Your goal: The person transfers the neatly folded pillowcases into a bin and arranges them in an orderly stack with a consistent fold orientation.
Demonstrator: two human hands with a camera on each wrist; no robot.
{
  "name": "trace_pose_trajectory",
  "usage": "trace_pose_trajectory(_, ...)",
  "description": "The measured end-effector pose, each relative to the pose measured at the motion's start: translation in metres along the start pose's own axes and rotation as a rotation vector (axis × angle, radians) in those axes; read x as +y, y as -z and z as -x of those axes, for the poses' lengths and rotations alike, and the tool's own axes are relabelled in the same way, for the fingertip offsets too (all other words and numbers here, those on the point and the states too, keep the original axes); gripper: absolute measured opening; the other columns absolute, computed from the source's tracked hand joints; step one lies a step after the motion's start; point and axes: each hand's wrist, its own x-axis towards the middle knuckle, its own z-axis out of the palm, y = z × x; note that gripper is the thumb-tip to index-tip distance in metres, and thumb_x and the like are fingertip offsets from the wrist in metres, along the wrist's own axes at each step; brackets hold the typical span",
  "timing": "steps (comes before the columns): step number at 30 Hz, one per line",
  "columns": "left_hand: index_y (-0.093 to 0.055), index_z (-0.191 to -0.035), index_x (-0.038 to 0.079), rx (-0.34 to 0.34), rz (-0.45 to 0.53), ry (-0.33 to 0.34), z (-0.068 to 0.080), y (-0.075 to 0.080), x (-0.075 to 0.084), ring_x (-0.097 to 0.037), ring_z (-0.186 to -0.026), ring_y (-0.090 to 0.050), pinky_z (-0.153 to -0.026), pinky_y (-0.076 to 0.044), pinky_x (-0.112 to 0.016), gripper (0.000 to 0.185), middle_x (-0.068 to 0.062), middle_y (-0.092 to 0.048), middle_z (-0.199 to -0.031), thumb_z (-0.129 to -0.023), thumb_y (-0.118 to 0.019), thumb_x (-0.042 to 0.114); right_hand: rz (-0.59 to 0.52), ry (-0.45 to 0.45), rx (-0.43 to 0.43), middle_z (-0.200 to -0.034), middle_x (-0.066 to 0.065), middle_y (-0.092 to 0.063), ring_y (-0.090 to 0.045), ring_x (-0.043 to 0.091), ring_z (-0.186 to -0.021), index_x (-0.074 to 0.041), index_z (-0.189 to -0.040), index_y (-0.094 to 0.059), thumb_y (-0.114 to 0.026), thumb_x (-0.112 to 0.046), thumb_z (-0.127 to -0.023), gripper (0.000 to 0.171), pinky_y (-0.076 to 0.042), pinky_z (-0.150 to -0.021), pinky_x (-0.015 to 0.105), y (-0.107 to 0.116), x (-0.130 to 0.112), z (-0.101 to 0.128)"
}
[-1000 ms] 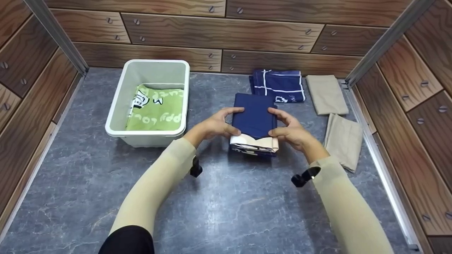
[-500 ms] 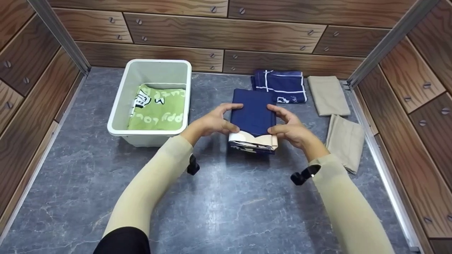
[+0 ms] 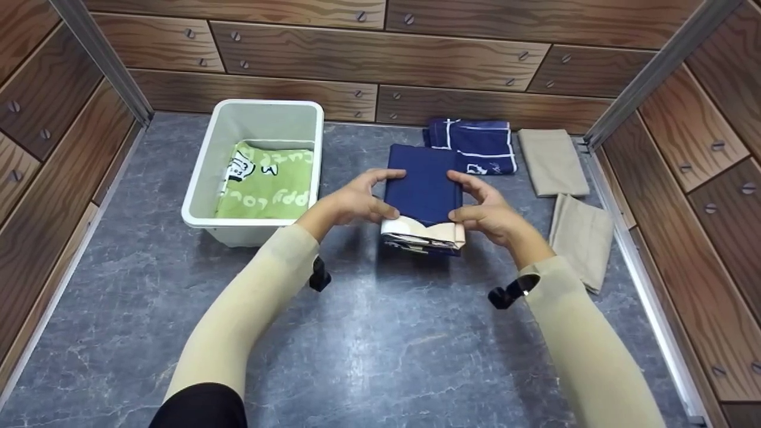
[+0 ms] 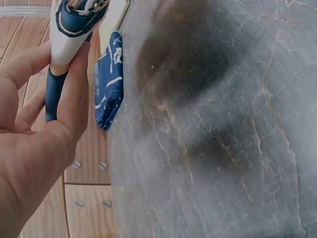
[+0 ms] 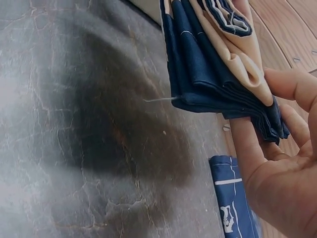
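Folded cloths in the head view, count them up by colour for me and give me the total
Navy: 2, the folded navy cloth held off the table by left hand and right hand, plus the navy checked cloth.
Beige: 2.
Green: 1, in the white bin.
Total: 5.

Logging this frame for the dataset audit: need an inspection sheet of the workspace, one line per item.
Surface: grey marbled tabletop; dark shadow under the lifted cloth in both wrist views.
Job's things: folded navy cloth with a cream layer at its near edge, held off the table by both hands.
Clutter: white bin holding a green printed cloth; navy cloth with white lines behind; two folded beige cloths at right.
Grippers: left hand grips the cloth's left edge, right hand its right edge; thumbs on top, fingers under.
Cables: nothing seen.
Surroundings: wood-print panel walls with screws, metal corner rails.
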Motion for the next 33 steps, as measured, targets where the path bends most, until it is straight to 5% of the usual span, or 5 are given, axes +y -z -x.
trace_pose_trajectory(33, -0.048, -0.148, 0.025, 0.023, -0.087, -0.063, 0.016, 0.015, 0.013, -0.030, -0.099, -0.065, -0.077, -0.062, -0.041, 0.088, -0.002, -0.020, -0.159, -0.074, -0.076, -0.014, -0.095, 0.089, -0.081, -0.152, 0.008, -0.033, -0.063, 0.026, -0.112, -0.017, -0.156, -0.034, -0.060, 0.026, -0.077, 0.093, -0.061, -0.082, 0.036, -0.014, -0.007, -0.005)
